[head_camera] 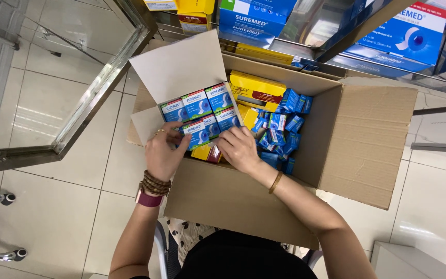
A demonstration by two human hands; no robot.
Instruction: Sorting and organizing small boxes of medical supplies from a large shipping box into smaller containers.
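- Inside the open cardboard box (243, 201), at its left end, stands a block of small blue-and-white cartons (198, 106) packed in neat rows — the front row sits under both hands.
- The left hand (163, 150) is curled around the near-left carton (196, 133) of that front row, thumb on top, fingers closed on its side.
- The right hand (239, 147) lies palm down just beside it, fingers bent and pressing on the front row's right end; whether it actually grips a carton cannot be told.
- Progress, judged from the layout: the left rows look squared up; the heap of loose small blue packs (280, 132) at the middle of the box remains unsorted, with yellow boxes (256, 90) behind it.
- Pose: both forearms reach forward over the near box wall, wrists bent down, a beaded bracelet (155, 183) on the left wrist — a thin bangle (275, 182) on the right.
- The box rests over a tiled floor (47, 206), below a glass-and-metal shelf (99, 82).
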